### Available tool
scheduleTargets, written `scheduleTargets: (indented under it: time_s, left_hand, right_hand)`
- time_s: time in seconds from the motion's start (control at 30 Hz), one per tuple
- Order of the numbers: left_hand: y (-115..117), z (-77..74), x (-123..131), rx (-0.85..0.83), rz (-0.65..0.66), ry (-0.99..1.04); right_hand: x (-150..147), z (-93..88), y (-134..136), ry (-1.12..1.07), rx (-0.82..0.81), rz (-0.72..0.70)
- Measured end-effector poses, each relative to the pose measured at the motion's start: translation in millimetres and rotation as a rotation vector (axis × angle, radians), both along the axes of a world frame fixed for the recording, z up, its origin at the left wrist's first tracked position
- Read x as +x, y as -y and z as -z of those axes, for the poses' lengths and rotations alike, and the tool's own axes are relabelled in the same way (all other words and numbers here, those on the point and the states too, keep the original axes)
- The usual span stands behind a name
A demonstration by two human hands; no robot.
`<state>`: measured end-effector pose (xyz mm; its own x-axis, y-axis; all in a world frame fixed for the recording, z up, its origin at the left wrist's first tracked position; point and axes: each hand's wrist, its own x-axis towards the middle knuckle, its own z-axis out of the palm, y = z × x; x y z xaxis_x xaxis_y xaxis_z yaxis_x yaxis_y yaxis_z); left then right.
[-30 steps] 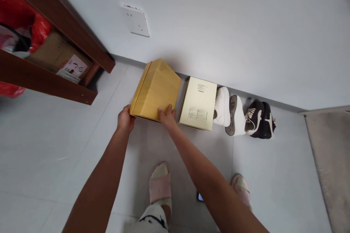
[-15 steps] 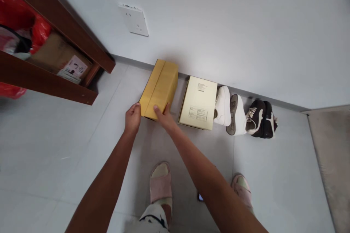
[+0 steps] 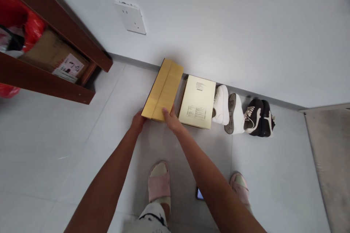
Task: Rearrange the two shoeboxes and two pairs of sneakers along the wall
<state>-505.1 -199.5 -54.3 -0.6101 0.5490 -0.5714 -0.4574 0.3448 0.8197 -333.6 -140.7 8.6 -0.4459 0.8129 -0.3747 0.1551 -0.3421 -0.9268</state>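
Both my hands grip the near end of a yellow cardboard box (image 3: 163,89), which points toward the wall. My left hand (image 3: 137,122) is at its near left corner, with the fingertips hidden under the box. At the near right corner, my right hand (image 3: 171,118) has its thumb on top and its fingers down the side. Just to the right lies a cream shoebox (image 3: 198,102) with printed labels on its upper face. Whether the yellow box touches the floor I cannot tell.
Right of the cream box, a pair of white shoes (image 3: 222,105) and a pair of black shoes (image 3: 254,116) line the wall. A wooden rack (image 3: 54,80) with a carton (image 3: 54,52) stands at left. A phone (image 3: 199,193) lies between my slippered feet. A socket plate (image 3: 131,18) is on the wall.
The yellow box has shifted right toward the cream box and tipped, showing more of its top and less of its right side. My left hand has slid lower, under its corner.
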Motion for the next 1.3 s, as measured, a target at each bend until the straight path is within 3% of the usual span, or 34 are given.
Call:
scheduleTargets:
  time_s: [0.17,0.33,0.5,0.67,0.83,1.1,1.3]
  left_hand:
    - [-4,5.8,-2,-0.05,-0.09,0.213]
    - [7,-3.6,-18,0.107,-0.251,0.308]
    - [19,-16.2,-33,0.236,-0.235,0.22]
    - [7,-17.7,-39,0.282,-0.216,0.004]
    - [-6,-11.2,-37,0.279,-0.227,-0.144]
    - [-7,-9.7,-29,0.197,-0.165,-0.181]
    - [-17,-16.4,-28,0.159,-0.143,-0.188]
  right_hand:
    - [17,-7.3,4,0.078,0.166,0.042]
    - [11,-7.7,6,0.131,0.282,0.012]
    - [-3,-9.2,4,0.25,0.184,0.021]
    - [-12,-11.5,-6,0.303,0.052,0.022]
    - [-21,8.7,-16,0.231,-0.023,0.048]
    - [-22,40.9,-7,0.189,-0.089,0.135]
    - [-21,31.8,-16,0.251,-0.066,0.11]
